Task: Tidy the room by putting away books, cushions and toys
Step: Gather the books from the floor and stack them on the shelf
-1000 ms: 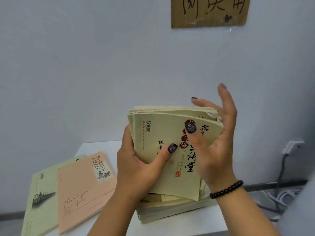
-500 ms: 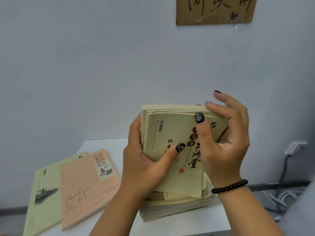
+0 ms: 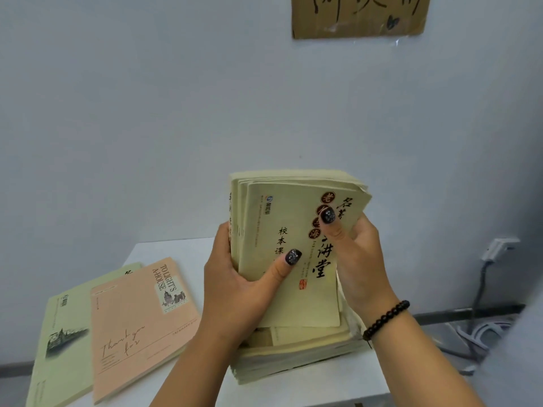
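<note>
Bundle of yellow booklets held upright, long axis vertical, left hand clamping spine edge, right hand pinching opposite edge, directly above flat booklet pile at white table's front-right; next likely straight down onto pile.

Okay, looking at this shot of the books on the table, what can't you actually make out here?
- Cardboard sign, head view: its top is cut off by the frame edge, so the writing is incomplete.
- Held bundle of books: the left hand and right hand cover part of the cover text.
- Stack on the table: covers hidden by the bundle and forearms.
- Green notebook: largely under the pink notebook, lower corner cut off.
</note>
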A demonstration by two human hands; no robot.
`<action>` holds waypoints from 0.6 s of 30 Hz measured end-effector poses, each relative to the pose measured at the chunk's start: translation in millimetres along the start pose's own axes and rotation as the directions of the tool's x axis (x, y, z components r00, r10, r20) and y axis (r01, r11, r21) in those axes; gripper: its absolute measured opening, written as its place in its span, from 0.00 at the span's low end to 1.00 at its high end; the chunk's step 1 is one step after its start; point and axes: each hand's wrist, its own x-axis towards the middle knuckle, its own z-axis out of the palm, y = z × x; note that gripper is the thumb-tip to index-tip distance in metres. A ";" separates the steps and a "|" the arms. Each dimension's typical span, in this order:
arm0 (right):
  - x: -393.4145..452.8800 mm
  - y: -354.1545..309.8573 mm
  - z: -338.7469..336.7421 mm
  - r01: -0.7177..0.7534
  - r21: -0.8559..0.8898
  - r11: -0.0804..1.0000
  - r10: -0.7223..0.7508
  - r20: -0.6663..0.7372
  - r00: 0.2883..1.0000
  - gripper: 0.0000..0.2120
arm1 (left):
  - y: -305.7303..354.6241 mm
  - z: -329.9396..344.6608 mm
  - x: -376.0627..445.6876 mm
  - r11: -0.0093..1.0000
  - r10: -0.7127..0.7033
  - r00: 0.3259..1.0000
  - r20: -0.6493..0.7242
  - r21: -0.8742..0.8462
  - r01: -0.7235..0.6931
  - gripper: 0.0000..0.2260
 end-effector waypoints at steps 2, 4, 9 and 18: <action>1.0 -0.6 2.4 0.015 0.008 1.000 -0.015 -0.005 1.000 0.38 | -1.3 -1.1 1.8 1.000 -0.008 1.000 -0.016 -0.024 0.008 0.23; 2.1 0.3 3.8 0.001 0.011 1.000 -0.001 -0.012 1.000 0.39 | -3.5 -3.0 3.5 0.999 -0.030 0.999 -0.012 -0.029 0.030 0.21; -1.8 9.6 7.1 -0.085 -0.024 0.996 0.085 0.006 0.996 0.45 | -9.3 -2.2 2.6 0.998 -0.055 0.998 0.009 0.000 0.055 0.22; 3.2 -17.1 5.6 0.036 -0.083 0.996 -0.035 0.006 0.999 0.30 | -6.3 -4.3 2.2 0.999 -0.047 0.999 -0.003 -0.005 0.047 0.22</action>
